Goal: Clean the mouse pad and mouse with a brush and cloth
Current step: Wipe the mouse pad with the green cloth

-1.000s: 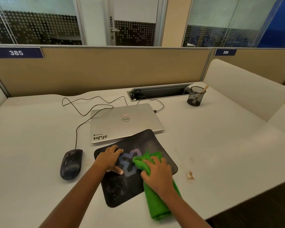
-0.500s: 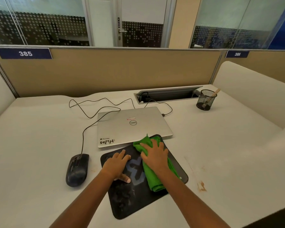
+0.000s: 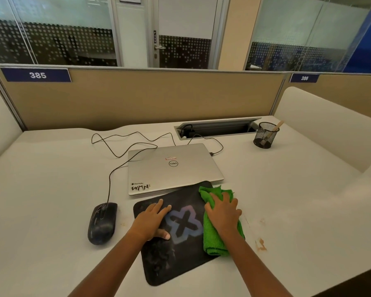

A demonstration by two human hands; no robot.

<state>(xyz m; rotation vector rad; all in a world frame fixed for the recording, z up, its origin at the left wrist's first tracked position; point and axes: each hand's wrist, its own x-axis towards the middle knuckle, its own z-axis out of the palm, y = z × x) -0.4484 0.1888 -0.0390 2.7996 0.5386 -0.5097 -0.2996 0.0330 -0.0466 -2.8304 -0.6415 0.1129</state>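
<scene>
A black mouse pad (image 3: 167,260) with a pale cross logo lies on the white desk, dusty near its front. My left hand (image 3: 151,219) presses flat on the pad's left part, fingers spread. My right hand (image 3: 223,213) lies on a folded green cloth (image 3: 214,239) at the pad's right edge. A black wired mouse (image 3: 102,222) rests on the desk left of the pad. A brush (image 3: 273,130) with a wooden handle stands in a black mesh cup (image 3: 265,136) at the back right.
A shut silver laptop (image 3: 174,166) lies just behind the pad, touching its far edge. Cables run from it and the mouse to a desk cable slot (image 3: 216,128). Brown stains (image 3: 260,244) mark the desk right of the pad. Beige partitions enclose the desk.
My right hand has slid the green cloth from the pad's middle to its far right edge. The left hand stays pressed on the pad.
</scene>
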